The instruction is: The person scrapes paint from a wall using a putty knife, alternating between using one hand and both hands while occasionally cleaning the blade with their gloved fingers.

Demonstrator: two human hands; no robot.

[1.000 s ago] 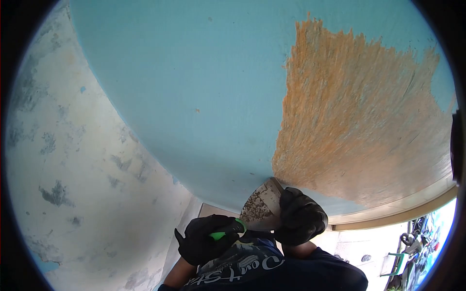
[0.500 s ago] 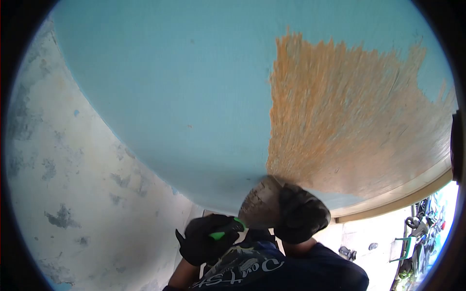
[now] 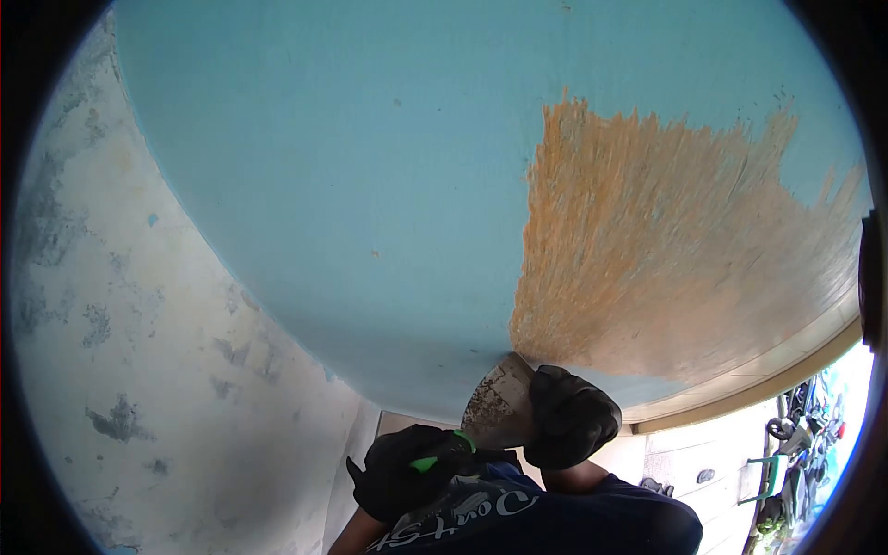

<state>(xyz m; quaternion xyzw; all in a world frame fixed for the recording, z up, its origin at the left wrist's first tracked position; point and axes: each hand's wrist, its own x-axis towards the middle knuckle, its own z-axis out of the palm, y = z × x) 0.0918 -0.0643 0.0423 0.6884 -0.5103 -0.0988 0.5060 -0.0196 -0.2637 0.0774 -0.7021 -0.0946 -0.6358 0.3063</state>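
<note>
My left hand [image 3: 407, 470], in a black glove, is closed around the green and black handle [image 3: 425, 463] of a scraper. The scraper's wide, stained metal blade [image 3: 499, 402] rises to the right, its upper corner near the lower left end of the bared patch. My right hand [image 3: 572, 416], also in a black glove, is closed at the blade's right side; whether it grips the blade or something else is hidden. Above both hands spreads a light blue painted surface [image 3: 324, 166], with a brown scraped patch [image 3: 647, 231] on its right part.
A whitish wall [image 3: 166, 351] with grey blotches stands on the left. A cream edge strip [image 3: 740, 388] curves along the lower right of the blue surface. Beyond it are a pale floor [image 3: 680, 467], a green frame [image 3: 770, 476] and parked motorbikes [image 3: 805, 430].
Both hands and the scraper have shifted slightly; the right hand and blade sit a little lower. The view has moved a little, so the brown patch appears lower.
</note>
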